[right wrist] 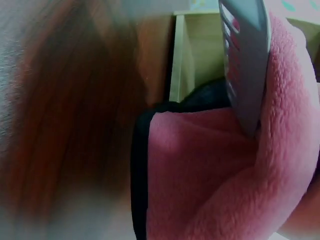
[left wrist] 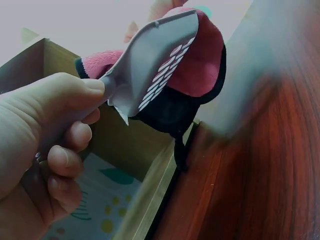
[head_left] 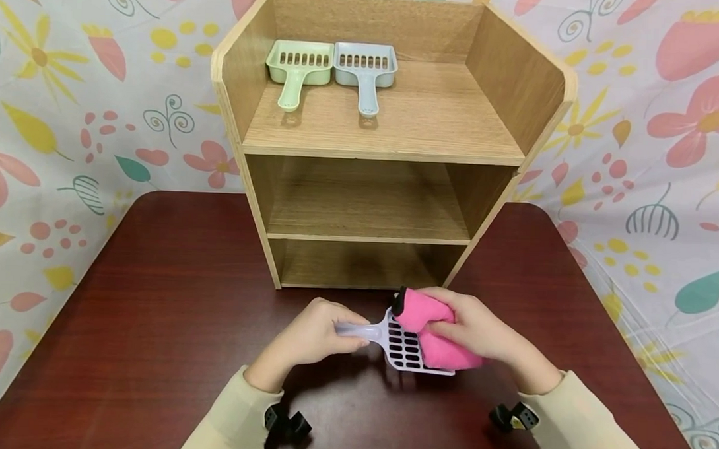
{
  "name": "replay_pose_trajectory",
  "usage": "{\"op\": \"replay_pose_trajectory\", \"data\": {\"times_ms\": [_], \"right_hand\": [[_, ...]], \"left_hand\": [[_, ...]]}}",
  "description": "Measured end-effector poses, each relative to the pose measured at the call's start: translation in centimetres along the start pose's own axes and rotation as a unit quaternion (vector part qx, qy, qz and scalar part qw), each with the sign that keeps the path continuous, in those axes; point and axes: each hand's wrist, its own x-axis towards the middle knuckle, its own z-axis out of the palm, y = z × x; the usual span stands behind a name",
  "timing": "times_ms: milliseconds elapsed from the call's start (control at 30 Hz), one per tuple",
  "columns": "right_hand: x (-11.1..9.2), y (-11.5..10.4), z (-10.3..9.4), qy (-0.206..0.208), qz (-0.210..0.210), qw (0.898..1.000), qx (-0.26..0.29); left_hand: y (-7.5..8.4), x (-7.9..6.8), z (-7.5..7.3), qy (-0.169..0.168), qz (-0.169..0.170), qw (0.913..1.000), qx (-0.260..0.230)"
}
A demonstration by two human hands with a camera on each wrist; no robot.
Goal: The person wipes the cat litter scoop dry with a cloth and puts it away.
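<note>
A pale lilac litter scoop (head_left: 404,348) with a slotted head is held over the table, its handle gripped by my left hand (head_left: 316,335). In the left wrist view the thumb lies along the scoop's (left wrist: 150,60) handle and the fingers curl round it. My right hand (head_left: 475,324) holds a pink cloth (head_left: 444,346) with black edging against the scoop's head. The right wrist view shows the cloth (right wrist: 210,170) folded around the edge of the scoop (right wrist: 247,65), hiding part of the slots; most of the right hand is hidden behind it there.
A wooden shelf unit (head_left: 382,152) stands at the back of the dark red-brown table (head_left: 172,297). On its top level, at the left, a green litter scoop (head_left: 293,83) and a blue litter scoop (head_left: 367,86) lie side by side, handles forward. A patterned curtain (head_left: 102,110) hangs behind.
</note>
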Motion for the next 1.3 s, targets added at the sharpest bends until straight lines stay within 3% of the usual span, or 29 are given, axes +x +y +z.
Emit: {"op": "replay_pose_trajectory", "data": {"times_ms": [333,633,900,1167,1300], "right_hand": [[1.9,-2.1,0.9,-0.037,-0.057,0.997,-0.039],[2.5,-2.6,1.0,-0.051,-0.046,0.994,-0.083],[2.3,-1.3,-0.5,-0.035,-0.046,0.995,-0.077],[1.8,-0.9,-2.2,-0.028,-0.013,0.998,-0.059],[1.8,-0.8,-2.0,-0.027,-0.016,0.998,-0.051]], "left_hand": [[0.1,0.0,0.1,-0.014,-0.016,0.9997,-0.007],[0.1,0.0,0.1,-0.005,0.002,1.0000,0.002],[-0.3,-0.2,-0.6,0.028,0.012,0.9995,0.004],[-0.2,-0.3,-1.1,0.044,-0.054,0.9972,-0.028],[-0.1,-0.3,-1.1,0.046,-0.063,0.9961,-0.041]]}}
